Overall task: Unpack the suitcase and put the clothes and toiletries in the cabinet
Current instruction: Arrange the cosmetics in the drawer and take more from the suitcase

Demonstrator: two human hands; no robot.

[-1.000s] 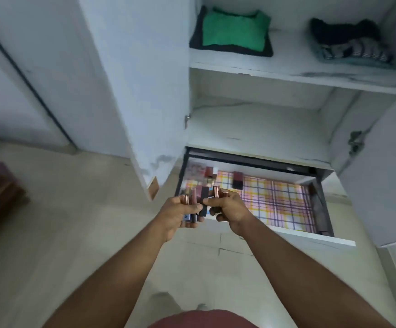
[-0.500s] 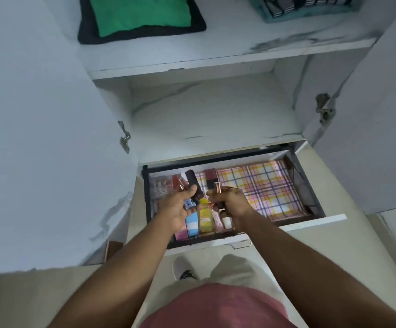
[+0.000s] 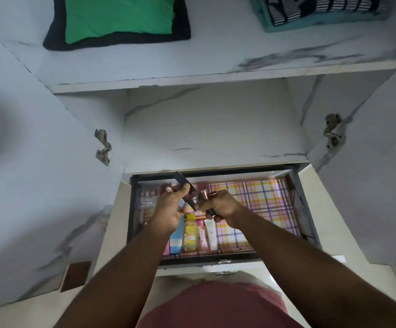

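Observation:
Both hands hover over the open cabinet drawer (image 3: 307, 209), which has a plaid liner. My left hand (image 3: 169, 210) grips a long black cosmetic tube (image 3: 184, 185) plus a copper-capped one, the black tube sticking up and back. My right hand (image 3: 220, 205) holds small copper-capped cosmetic tubes (image 3: 204, 194), its fingers touching the black tube's lower end. Below the hands, a blue tube (image 3: 176, 240), a yellow bottle (image 3: 190, 232), a pink tube and a white tube lie side by side in the drawer's left half. A dark toiletry packet (image 3: 146, 200) lies at the far left.
Folded green and black clothes (image 3: 118, 17) and striped teal clothes (image 3: 320, 10) sit on the upper shelf (image 3: 215, 74). The shelf above the drawer is bare. Open cabinet doors (image 3: 38, 185) flank both sides, with hinges (image 3: 102, 147) showing. The drawer's right half shows only liner.
I have stepped closer, so the drawer now lies straight below me. Both hands stayed together over its left half, and the black tube now tilts up and back.

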